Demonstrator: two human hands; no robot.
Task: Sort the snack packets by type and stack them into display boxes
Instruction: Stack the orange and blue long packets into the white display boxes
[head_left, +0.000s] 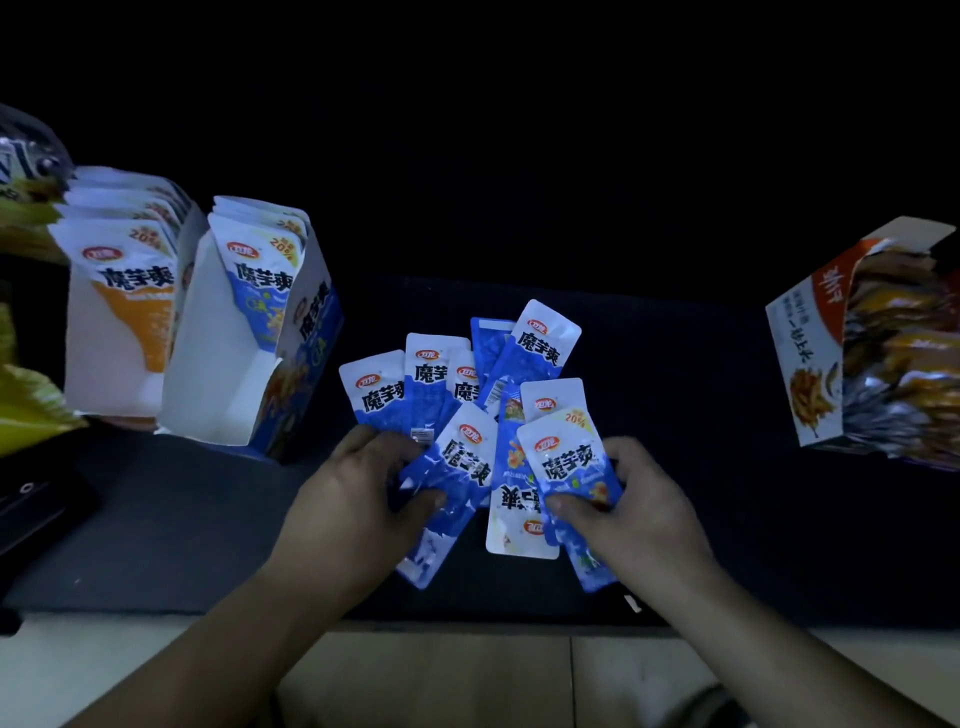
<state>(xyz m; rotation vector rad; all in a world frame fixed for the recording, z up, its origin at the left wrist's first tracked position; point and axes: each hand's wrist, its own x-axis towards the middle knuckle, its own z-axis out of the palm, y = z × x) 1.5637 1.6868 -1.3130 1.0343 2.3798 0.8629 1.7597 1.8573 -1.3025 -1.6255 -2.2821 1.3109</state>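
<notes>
While the loose blue konjac packets (441, 384) lie fanned on the dark surface (701, 467), my left hand (353, 499) pinches one packet (462, 467) and my right hand (644, 514) pinches a second packet (571, 467), label up, presumably to gather matching types for the blue display box (306, 374) at left.

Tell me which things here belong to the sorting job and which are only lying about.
Job: loose blue packets, blue display box, white box of orange packets, orange box, left hand, right hand (both grip packets).
Lying about: yellow bag, clear plastic wrapper, black object.
</notes>
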